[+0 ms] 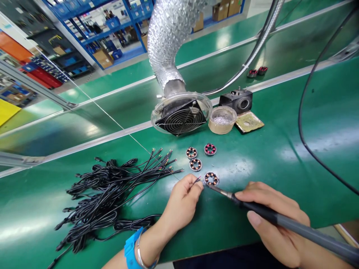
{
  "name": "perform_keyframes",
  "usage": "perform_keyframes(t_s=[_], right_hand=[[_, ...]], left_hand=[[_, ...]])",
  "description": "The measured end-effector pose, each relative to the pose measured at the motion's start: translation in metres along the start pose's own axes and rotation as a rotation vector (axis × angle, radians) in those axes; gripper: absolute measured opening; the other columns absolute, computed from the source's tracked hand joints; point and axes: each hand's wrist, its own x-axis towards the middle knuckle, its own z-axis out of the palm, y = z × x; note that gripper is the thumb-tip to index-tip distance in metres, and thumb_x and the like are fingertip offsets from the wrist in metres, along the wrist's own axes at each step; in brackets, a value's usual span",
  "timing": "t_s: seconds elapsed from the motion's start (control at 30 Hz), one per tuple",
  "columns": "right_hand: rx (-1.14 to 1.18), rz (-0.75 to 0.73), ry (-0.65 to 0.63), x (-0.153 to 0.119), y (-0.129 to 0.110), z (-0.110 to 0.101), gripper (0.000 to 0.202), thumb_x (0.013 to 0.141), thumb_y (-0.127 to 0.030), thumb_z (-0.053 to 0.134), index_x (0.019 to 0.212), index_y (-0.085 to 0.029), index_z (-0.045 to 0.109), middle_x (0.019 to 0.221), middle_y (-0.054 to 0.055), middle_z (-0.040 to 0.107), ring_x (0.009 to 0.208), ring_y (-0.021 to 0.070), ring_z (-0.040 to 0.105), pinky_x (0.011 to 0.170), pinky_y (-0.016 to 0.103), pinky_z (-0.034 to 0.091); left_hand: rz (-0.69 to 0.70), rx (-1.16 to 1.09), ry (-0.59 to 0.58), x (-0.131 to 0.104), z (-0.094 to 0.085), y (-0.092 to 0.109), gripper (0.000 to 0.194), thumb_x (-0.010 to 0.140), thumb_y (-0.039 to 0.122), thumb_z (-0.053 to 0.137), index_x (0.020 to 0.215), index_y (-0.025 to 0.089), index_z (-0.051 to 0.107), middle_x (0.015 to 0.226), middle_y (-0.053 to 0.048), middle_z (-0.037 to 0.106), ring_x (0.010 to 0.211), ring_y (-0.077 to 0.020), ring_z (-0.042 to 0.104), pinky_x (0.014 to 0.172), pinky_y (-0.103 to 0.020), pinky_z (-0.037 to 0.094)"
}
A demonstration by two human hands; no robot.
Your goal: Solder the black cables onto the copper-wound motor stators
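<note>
My left hand point(183, 200) pinches the end of a black cable point(197, 180) with thin coloured wires showing at the fingertips. Just right of those fingers a copper-wound motor stator point(211, 179) lies on the green bench. In my right hand point(277, 220) is a soldering iron point(252, 209), its tip at the stator's lower left edge. Whether tip and wires touch, I cannot tell. Behind this stator lie two more copper ones point(191, 152) and one with red windings point(210, 149). A thin pale wire point(112, 121) slants down from the upper left towards my left hand.
Left of my hand lies a heap of black cables point(103, 201), stripped ends pointing right. A fume extractor point(183, 117) hangs over the bench on a foil duct point(165, 41). Near it are a round tub point(222, 119), a soldering iron stand point(237, 101) and a yellowish sponge point(249, 121).
</note>
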Motion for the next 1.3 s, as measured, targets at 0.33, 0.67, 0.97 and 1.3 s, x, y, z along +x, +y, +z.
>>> perform_keyframes(t_s=[0.33,0.67,0.97,1.3], right_hand=[[0.06,-0.012,0.0,-0.002,0.001,0.003,0.03,0.079,-0.009,0.05,0.105,-0.019,0.063,0.076,0.004,0.065,0.068,0.0166,0.064,0.057,0.031,0.05],[0.118,-0.017,0.029,-0.001,0.003,0.002,0.03,0.079,-0.007,0.049,0.104,-0.015,0.064,0.075,0.004,0.062,0.064,0.0154,0.059,0.054,0.031,0.048],[-0.125,-0.158,0.175,0.041,0.022,-0.017,0.032,0.082,-0.011,0.059,0.111,-0.02,0.068,0.088,0.006,0.068,0.073,0.0192,0.063,0.062,0.033,0.05],[-0.313,-0.136,0.053,0.058,0.075,-0.009,0.028,0.092,-0.012,0.054,0.117,-0.023,0.061,0.083,0.0,0.07,0.064,0.012,0.065,0.066,0.026,0.054]], left_hand=[[0.01,0.039,-0.004,-0.001,0.002,0.002,0.028,0.092,0.037,0.047,0.07,0.021,0.04,0.058,0.008,0.033,0.053,-0.0094,0.027,0.05,-0.023,0.024],[-0.004,0.029,-0.004,0.0,0.001,0.001,0.028,0.092,0.038,0.048,0.071,0.021,0.041,0.058,0.008,0.034,0.054,-0.0094,0.027,0.051,-0.023,0.024],[0.006,-0.008,-0.011,0.001,0.001,-0.002,0.03,0.091,0.04,0.05,0.071,0.02,0.042,0.058,0.008,0.033,0.053,-0.0082,0.025,0.049,-0.021,0.022],[-0.054,-0.102,-0.034,-0.002,-0.012,0.011,0.024,0.087,0.042,0.051,0.084,0.018,0.05,0.072,0.002,0.056,0.04,-0.0051,0.041,0.033,-0.015,0.03]])
